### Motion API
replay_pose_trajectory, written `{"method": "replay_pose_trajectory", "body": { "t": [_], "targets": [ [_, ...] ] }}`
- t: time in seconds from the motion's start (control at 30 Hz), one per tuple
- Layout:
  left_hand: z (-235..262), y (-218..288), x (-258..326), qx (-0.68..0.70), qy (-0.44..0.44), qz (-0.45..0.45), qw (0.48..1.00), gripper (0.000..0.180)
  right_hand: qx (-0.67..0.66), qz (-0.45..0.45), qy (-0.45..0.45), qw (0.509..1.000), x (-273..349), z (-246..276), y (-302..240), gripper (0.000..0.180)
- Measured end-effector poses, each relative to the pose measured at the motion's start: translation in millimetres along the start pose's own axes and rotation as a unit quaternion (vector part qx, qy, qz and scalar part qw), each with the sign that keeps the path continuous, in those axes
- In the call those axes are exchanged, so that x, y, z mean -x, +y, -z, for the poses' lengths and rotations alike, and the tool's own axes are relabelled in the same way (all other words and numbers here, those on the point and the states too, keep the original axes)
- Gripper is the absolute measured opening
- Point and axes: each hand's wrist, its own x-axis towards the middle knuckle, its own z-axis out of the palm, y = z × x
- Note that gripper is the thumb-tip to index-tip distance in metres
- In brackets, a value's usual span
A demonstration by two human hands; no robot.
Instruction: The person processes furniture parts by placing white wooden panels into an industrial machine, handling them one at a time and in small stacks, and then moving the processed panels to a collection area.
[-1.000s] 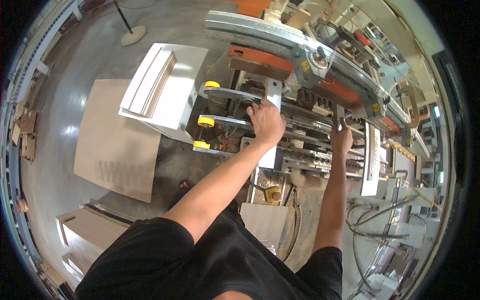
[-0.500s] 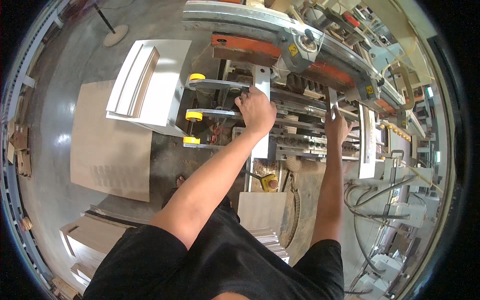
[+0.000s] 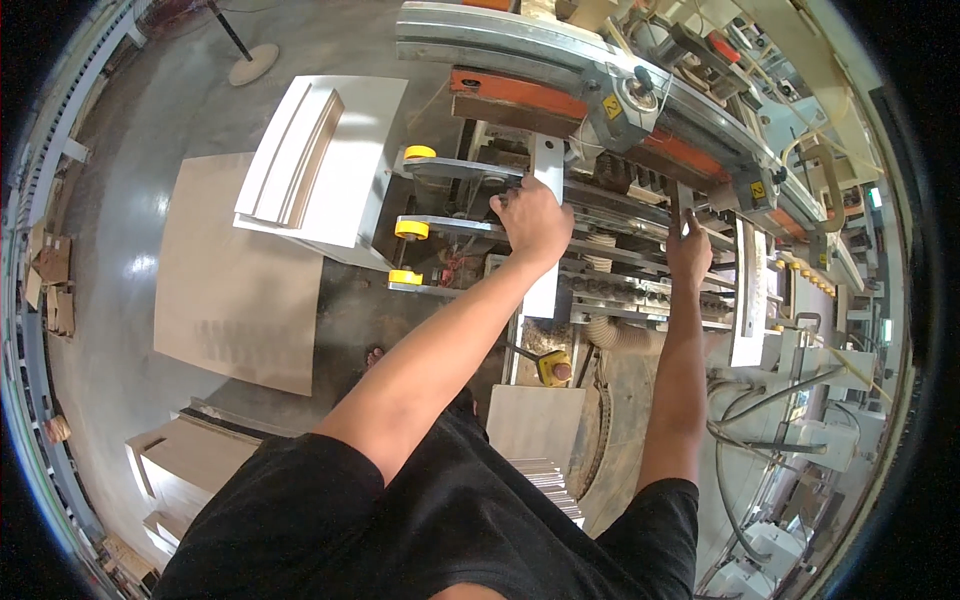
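Observation:
My left hand (image 3: 536, 222) lies across a narrow white panel (image 3: 541, 295), its fingers bent over the panel's left edge. That panel rests crosswise on the metal rails (image 3: 455, 222) of a drilling machine. Farther right, my right hand (image 3: 690, 256) is closed at the near end of a second narrow strip (image 3: 682, 198), which reaches toward the machine's orange beam (image 3: 690, 160). The fingertips partly hide where it is gripped. Another white strip (image 3: 749, 300) lies across the rails to the right of this hand.
Yellow rollers (image 3: 411, 229) cap the rail ends. To the left stands a white stack of panels (image 3: 355, 150) beside a brown sheet (image 3: 240, 290) on the floor. A yellow switch box (image 3: 555, 368) sits nearer me, with a ribbed hose (image 3: 618, 336) close by. Cables (image 3: 745, 430) hang at the right.
The whole view has shifted slightly, so everything appears farther right. My right hand's spread fingers have drawn in around the strip. My left hand stays on its white panel.

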Motion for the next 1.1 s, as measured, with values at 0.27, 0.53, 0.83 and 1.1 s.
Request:
{"method": "replay_pose_trajectory", "body": {
  "t": [0.27, 0.53, 0.83, 1.1],
  "targets": [
    [-11, -5, 10, -0.044, 0.036, -0.019, 0.998, 0.041, -0.007, -0.035, -0.004, 0.999, -1, 1, -8, 0.042],
    [-14, -2, -1, -0.034, 0.038, -0.027, 0.998, 0.04, -0.015, 0.004, 0.04, 0.999, -3, -6, 0, 0.043],
    [-7, 1, -2, -0.034, -0.001, 0.006, 0.999, 0.051, -0.013, -0.013, -0.005, 1.0, -6, 0, -2, 0.042],
    [4, 9, 9, -0.095, 0.03, -0.008, 0.995, 0.037, -0.054, 0.018, 0.001, 0.998, -5, 3, 3, 0.049]
  ]
}}
